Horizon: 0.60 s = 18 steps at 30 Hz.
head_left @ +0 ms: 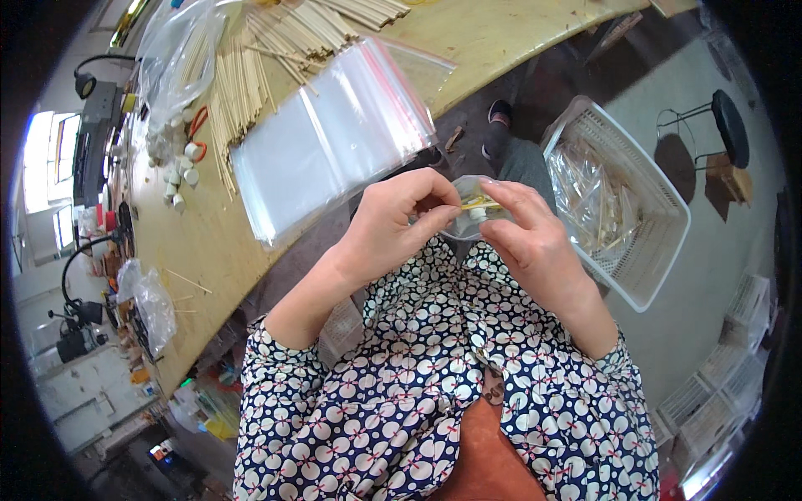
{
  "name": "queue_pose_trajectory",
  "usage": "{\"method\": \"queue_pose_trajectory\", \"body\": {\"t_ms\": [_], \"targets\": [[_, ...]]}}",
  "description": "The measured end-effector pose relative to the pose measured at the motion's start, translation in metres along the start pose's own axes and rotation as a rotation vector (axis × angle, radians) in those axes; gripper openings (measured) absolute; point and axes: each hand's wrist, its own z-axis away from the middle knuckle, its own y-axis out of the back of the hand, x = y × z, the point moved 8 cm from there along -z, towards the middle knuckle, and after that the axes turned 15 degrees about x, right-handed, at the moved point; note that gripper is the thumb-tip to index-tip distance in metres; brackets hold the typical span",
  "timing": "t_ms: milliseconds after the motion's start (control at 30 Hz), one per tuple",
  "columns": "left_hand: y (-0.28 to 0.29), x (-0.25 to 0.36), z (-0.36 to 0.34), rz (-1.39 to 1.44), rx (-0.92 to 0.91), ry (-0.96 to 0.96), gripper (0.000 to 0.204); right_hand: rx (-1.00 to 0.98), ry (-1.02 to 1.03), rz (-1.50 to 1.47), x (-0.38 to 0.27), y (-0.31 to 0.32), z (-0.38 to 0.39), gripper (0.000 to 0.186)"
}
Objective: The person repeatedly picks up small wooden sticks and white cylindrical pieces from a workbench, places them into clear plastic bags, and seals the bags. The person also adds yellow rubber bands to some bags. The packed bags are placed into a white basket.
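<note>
My left hand (399, 219) and my right hand (529, 230) meet over my lap. Both pinch a small clear zip bag (474, 209) that holds thin wooden sticks and a small white piece. The fingertips of both hands press along the bag's top edge. On the wooden table (200, 242) to my left lies a stack of empty clear zip bags (330, 138). Beyond it are several loose wooden sticks (276, 58).
A white plastic basket (647, 250) with filled clear bags stands on the floor at my right. Small white caps (180, 171) and orange-handled scissors (197, 121) lie near a large plastic bag (171, 58). A black stool (728, 117) stands at the far right.
</note>
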Motion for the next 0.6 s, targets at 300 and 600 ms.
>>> {"method": "queue_pose_trajectory", "body": {"t_ms": [300, 600], "targets": [[0.043, 0.002, 0.034, -0.352, 0.124, -0.376, 0.026, -0.124, 0.053, -0.015, -0.026, -0.024, 0.003, 0.01], [-0.002, -0.063, 0.07, -0.701, -0.006, -0.22, 0.021, -0.248, 0.214, 0.018, -0.053, -0.063, 0.021, 0.016]]}}
